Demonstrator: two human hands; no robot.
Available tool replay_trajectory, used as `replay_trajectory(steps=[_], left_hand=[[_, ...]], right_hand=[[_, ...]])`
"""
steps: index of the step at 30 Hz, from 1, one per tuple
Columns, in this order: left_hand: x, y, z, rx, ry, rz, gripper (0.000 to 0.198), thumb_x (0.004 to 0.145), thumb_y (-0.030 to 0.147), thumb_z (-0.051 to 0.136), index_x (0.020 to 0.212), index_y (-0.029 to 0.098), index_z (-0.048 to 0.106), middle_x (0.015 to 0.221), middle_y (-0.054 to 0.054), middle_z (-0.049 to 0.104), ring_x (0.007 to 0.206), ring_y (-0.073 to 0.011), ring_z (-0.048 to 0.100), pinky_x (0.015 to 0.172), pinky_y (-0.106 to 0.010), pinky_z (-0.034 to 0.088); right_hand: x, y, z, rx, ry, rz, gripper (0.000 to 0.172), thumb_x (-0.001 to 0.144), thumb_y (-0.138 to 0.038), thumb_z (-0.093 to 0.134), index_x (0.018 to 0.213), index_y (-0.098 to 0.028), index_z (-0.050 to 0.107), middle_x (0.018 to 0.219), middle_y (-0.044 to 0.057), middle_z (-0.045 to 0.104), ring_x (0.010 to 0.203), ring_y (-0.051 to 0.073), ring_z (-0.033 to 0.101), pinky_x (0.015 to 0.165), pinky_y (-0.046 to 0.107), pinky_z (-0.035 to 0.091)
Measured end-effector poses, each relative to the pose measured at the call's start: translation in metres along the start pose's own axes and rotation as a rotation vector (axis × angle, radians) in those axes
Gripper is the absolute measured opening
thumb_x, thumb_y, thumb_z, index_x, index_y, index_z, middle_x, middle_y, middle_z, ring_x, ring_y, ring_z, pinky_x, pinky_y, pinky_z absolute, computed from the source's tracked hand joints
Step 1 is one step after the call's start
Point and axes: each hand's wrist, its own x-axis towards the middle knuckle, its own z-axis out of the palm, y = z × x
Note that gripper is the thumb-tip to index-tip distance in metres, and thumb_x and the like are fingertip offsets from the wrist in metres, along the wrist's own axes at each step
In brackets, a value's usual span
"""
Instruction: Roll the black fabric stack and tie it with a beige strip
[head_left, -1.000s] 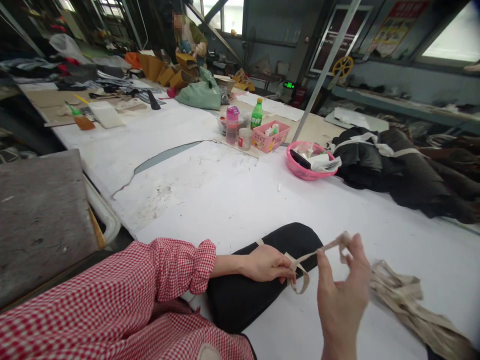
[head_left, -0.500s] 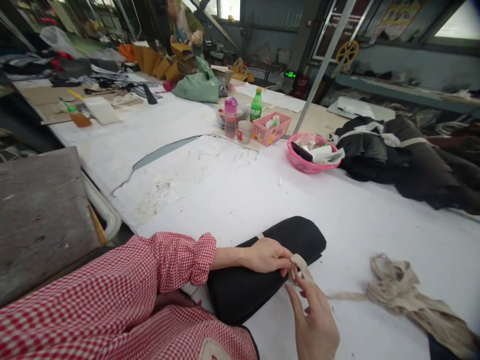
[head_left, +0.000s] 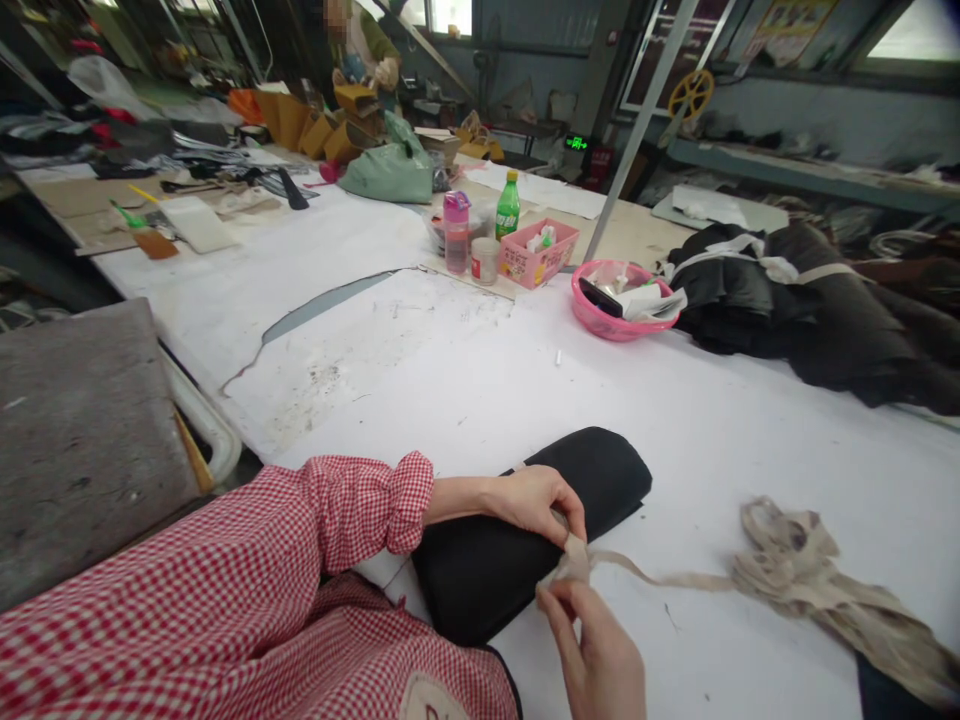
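A folded bundle of black fabric [head_left: 480,590] lies on the white-covered table, with a beige cloth strip [head_left: 576,562] around its middle. My left hand [head_left: 532,502] rests over the bundle, its fingers pinching the strip near the bundle's front edge. Just below it, my right hand [head_left: 596,640] pinches another part of the strip between thumb and forefinger. From there the strip runs right to a loose heap of beige fabric strips [head_left: 795,570]. The part of the strip under my left palm is hidden.
Ahead stand a pink basin [head_left: 626,325], a pink box [head_left: 538,262], a green bottle [head_left: 508,207] and a pink-capped bottle [head_left: 456,240]. Dark tied fabric [head_left: 757,300] is piled at the right. A grey board [head_left: 82,440] is at the left. A person [head_left: 367,50] stands at the far side.
My right hand has moved left and down, drawing the strip toward the bundle's near edge. My left fingers have curled down over the strip. The strip's tail to the heap now shows more.
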Motion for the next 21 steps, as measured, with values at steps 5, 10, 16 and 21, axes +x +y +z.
replay_trajectory(steps=[5,10,16,21], left_hand=[[-0.005,-0.001,0.002,-0.057,-0.026,0.111,0.022,0.073,0.002,0.067,0.090,0.015,0.074,0.088,0.001,0.073,0.079,-0.0098,0.066,0.073,-0.015,0.046],[-0.009,-0.002,0.009,0.298,0.038,0.362,0.022,0.076,0.000,0.062,0.090,0.016,0.071,0.088,0.000,0.071,0.079,-0.0089,0.064,0.074,-0.015,0.046],[-0.011,-0.006,0.023,0.949,0.196,0.657,0.020,0.098,0.020,0.046,0.101,0.016,0.066,0.092,-0.007,0.068,0.080,-0.0139,0.060,0.069,-0.025,0.048],[-0.009,-0.006,0.026,1.112,0.316,0.742,0.020,0.097,0.023,0.049,0.089,0.016,0.065,0.092,-0.007,0.065,0.081,-0.0140,0.058,0.068,-0.027,0.046]], right_hand=[[0.011,0.004,-0.022,0.113,0.287,0.310,0.039,0.091,-0.057,0.050,0.100,-0.023,0.067,0.072,-0.001,0.065,0.056,0.013,0.056,0.057,0.024,0.046],[0.041,0.030,-0.014,0.217,0.131,0.140,0.036,0.087,-0.052,0.057,0.105,-0.023,0.069,0.108,0.005,0.068,0.099,0.023,0.063,0.091,0.034,0.048],[0.051,0.050,-0.007,0.415,-0.005,0.205,0.038,0.081,-0.049,0.067,0.107,-0.020,0.068,0.100,0.008,0.070,0.088,0.023,0.065,0.078,0.034,0.055],[0.061,0.052,-0.014,0.453,-0.096,0.093,0.031,0.083,-0.044,0.067,0.103,-0.020,0.069,0.089,0.005,0.064,0.078,0.019,0.060,0.067,0.030,0.052]])
